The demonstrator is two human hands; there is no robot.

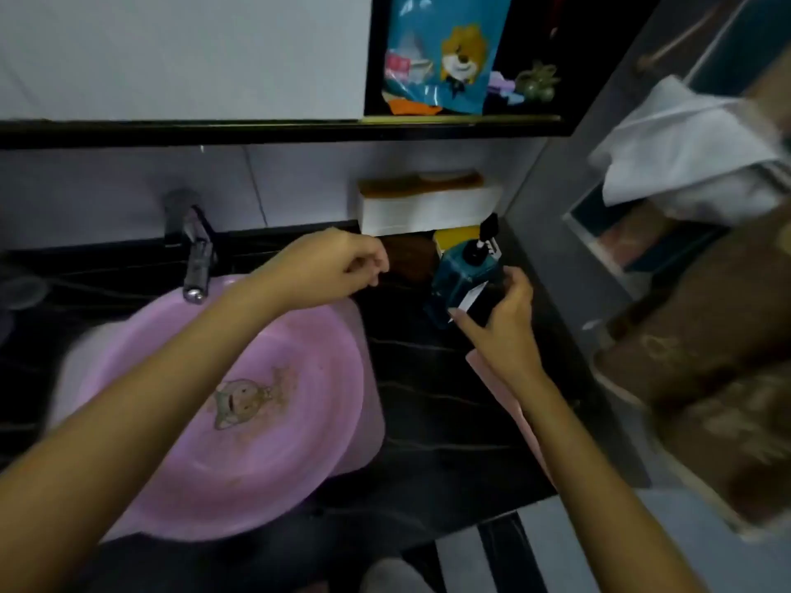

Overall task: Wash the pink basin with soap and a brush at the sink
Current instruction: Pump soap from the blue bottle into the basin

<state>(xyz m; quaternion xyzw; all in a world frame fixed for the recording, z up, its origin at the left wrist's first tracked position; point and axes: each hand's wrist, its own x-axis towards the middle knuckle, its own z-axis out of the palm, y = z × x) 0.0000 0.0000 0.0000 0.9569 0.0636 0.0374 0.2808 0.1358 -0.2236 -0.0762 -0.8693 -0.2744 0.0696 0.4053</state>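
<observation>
While the basin (239,421) lies in the sink (68,378) with its far rim under the tap (197,258), your left hand (338,263) hovers just past that rim, above the counter (428,400). Its fingers are loosely curled, with nothing in them. Your right hand (501,323) grips the tilted teal soap bottle (458,271) near the counter's back right corner, fingers wrapped round its side. Between your hands sits a brown thing (411,258), too blurred to name. A white box (428,207) stands against the wall behind.
</observation>
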